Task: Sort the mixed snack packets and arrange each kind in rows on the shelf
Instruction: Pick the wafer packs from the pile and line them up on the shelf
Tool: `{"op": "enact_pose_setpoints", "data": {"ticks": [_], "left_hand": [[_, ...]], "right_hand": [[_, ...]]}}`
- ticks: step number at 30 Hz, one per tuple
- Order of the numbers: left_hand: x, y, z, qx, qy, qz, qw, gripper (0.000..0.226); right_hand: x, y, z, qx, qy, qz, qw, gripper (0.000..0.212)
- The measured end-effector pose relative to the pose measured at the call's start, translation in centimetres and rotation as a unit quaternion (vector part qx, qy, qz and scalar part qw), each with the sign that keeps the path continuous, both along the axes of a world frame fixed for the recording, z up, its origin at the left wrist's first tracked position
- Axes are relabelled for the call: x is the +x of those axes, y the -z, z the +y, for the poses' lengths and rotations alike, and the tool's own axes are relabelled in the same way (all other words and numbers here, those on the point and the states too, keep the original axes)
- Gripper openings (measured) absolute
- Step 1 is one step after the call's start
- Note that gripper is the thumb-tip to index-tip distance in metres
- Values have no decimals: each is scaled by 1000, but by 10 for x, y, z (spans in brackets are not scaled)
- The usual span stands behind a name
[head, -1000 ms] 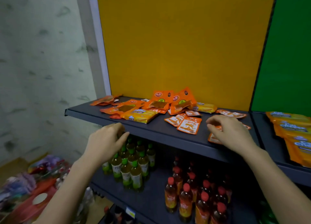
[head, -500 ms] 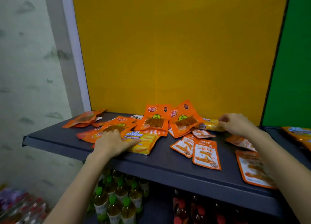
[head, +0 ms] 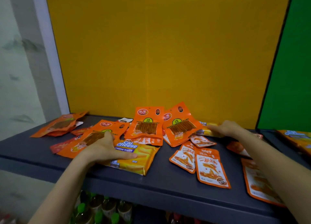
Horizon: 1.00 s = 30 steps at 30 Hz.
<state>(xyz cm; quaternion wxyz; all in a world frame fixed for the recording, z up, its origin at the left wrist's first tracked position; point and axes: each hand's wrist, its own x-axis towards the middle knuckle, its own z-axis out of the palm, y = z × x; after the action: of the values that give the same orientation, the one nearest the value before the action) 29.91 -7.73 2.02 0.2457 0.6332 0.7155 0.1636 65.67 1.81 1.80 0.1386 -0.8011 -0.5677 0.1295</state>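
Mixed snack packets lie scattered on the dark grey shelf (head: 168, 186). My left hand (head: 107, 149) rests on a yellow Cal Cheese wafer packet (head: 139, 158), thumb across its front, fingers reaching onto an orange window packet (head: 94, 138). My right hand (head: 225, 128) lies over another yellow wafer packet (head: 203, 131) at the back right; whether it grips it is unclear. Two orange window packets (head: 148, 124) lean against the yellow back panel. Small orange-and-white sachets (head: 208, 168) lie in front at the right.
More orange packets (head: 58, 126) sit at the shelf's far left. Yellow packets (head: 297, 138) lie on the neighbouring shelf under the green panel. Bottles with green caps (head: 94, 210) stand on the shelf below. A grey wall is at the left.
Both hands rose from the shelf's front edge onto the packets: the left onto the Cal Cheese packet, the right toward the back right. The view has moved closer to the shelf.
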Motion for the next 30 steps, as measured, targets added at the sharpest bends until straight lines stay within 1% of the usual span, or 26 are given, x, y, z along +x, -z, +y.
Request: {"op": "enact_pose_setpoints", "data": {"ticks": [3,6,9,12,13,15,17,18,19,20,21,23,24,26,28,30], "left_hand": [[-2,2,0,5,8,-38,999,94],[-2,1,0,17,8,-112,994,88],[-3,1,0,46,3,-201,978,80],[-8,4,-1,40,2,-306,951,71],[-10,5,-1,35,10,-329,944,69],[-12,7,-1,24,20,-369,929,56],[-11,7,-1,16,31,-402,915,36],[-11,7,-2,17,34,-416,909,31],[-10,7,-1,23,39,-431,901,33],[-9,6,0,28,43,-446,894,35],[-7,6,2,37,40,-461,886,33],[-1,3,6,53,27,-487,871,24],[2,2,7,58,23,-492,868,21],[10,-2,12,69,30,-500,863,16],[20,-7,16,69,53,-526,846,14],[34,-11,20,60,79,-546,832,10]], "right_hand": [[-7,0,8,-10,21,39,999,78],[-11,-1,13,-7,43,129,991,81],[-14,-8,14,-1,56,200,978,82],[-13,-9,15,-7,63,228,972,83],[-13,-8,13,-3,67,238,969,84],[-10,-7,14,30,74,280,957,77],[-8,-11,10,72,87,329,938,55],[-6,-14,8,92,94,353,926,51],[-1,-15,8,111,96,364,920,51],[5,-16,5,133,99,360,918,55],[11,-17,1,153,104,340,922,61],[33,-13,-2,200,125,268,934,66],[40,-14,-11,222,140,240,935,69],[37,-29,-43,272,177,226,919,75],[43,-38,-70,314,202,244,895,64],[57,-40,-96,352,215,282,866,58]]}}
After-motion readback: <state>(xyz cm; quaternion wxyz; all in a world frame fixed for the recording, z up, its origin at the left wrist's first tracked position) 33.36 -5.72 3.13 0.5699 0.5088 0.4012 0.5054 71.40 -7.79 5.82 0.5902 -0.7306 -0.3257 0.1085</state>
